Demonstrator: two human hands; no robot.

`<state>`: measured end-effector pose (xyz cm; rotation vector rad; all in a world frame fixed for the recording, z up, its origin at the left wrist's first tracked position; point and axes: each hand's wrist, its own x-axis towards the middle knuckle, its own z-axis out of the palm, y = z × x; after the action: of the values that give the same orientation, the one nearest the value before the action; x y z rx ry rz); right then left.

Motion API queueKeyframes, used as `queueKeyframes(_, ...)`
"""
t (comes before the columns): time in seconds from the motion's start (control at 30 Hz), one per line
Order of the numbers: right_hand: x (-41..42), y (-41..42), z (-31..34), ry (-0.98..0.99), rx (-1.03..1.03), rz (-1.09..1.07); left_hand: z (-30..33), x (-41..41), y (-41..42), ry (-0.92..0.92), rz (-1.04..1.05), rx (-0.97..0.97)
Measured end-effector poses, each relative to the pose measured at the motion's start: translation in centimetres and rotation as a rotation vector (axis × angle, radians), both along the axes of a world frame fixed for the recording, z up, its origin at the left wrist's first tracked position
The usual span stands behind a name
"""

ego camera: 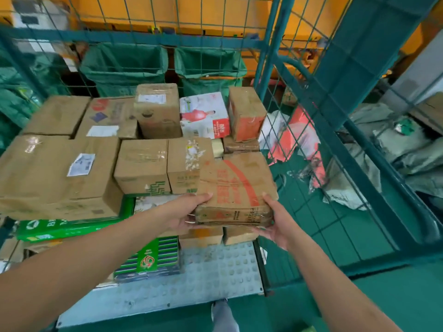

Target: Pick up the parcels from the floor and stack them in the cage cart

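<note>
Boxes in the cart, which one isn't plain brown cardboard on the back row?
The white carton with red print, standing between the tall brown box and the brown box with the orange-red side.

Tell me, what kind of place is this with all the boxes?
Probably a parcel sorting depot. Labelled cardboard boxes are stacked in a green wire cage cart, green sacks hang behind it, and two hands hold another box.

Bright, even indoor light, soft shadows.
Wide-angle bending at edges; slightly blurred throughout; glare on parcel tape (pixel 31 143).
</note>
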<state>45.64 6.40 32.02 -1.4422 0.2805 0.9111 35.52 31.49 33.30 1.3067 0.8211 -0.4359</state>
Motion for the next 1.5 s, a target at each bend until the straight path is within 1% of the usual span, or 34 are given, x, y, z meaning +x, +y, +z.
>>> queueKeyframes(0.1, 4.6, 1.6, -0.6, -0.011, 0.009, 0.026, -0.5, 4.2, 1.5, 0.006, -0.014, 0.045)
queueKeyframes(0.17, 7.1, 2.3, -1.3, -0.006, 0.013, 0.005, -0.6, 6.7, 2.1, 0.029, -0.021, 0.051)
queueKeyframes(0.3, 12.8, 3.1, -2.6, -0.009, 0.009, -0.076, -0.5, 12.2, 2.1, 0.042, -0.043, 0.041)
queueKeyframes(0.47, 18.9, 3.6, -4.1, -0.016, 0.010, -0.064, -1.6, 17.3, 2.5, 0.077, -0.008, 0.023)
queueKeyframes(0.7, 23.0, 8.5, -3.8, -0.067, -0.011, 0.066, -2.7, 18.5, 5.7, 0.184, 0.047, 0.014)
queueKeyframes(0.83, 24.2, 12.2, -3.3, -0.123, -0.019, 0.140, -2.8, 18.1, 8.0, 0.196, 0.091, 0.003)
queueKeyframes(1.0, 24.6, 13.8, -3.9, -0.076, -0.013, 0.125, -4.0, 18.2, 10.1, 0.192, 0.104, 0.009)
queueKeyframes(1.07, 23.9, 12.6, -4.8, -0.012, -0.032, 0.056, -4.7, 18.8, 10.2, 0.207, 0.048, 0.013)
queueKeyframes(1.17, 22.7, 9.5, -5.5, 0.059, -0.024, -0.040, -5.1, 20.3, 9.2, 0.217, -0.091, 0.029)
queueKeyframes(1.27, 22.1, 6.8, -6.4, 0.078, -0.052, -0.137, -5.6, 22.2, 7.5, 0.231, -0.215, 0.018)
queueKeyframes(1.37, 22.0, 4.8, -7.8, 0.097, -0.093, -0.212, -6.4, 23.8, 5.9, 0.257, -0.305, 0.001)
queueKeyframes(1.5, 22.0, 3.5, -10.1, 0.152, -0.151, -0.271, -7.4, 25.3, 4.9, 0.305, -0.369, -0.015)
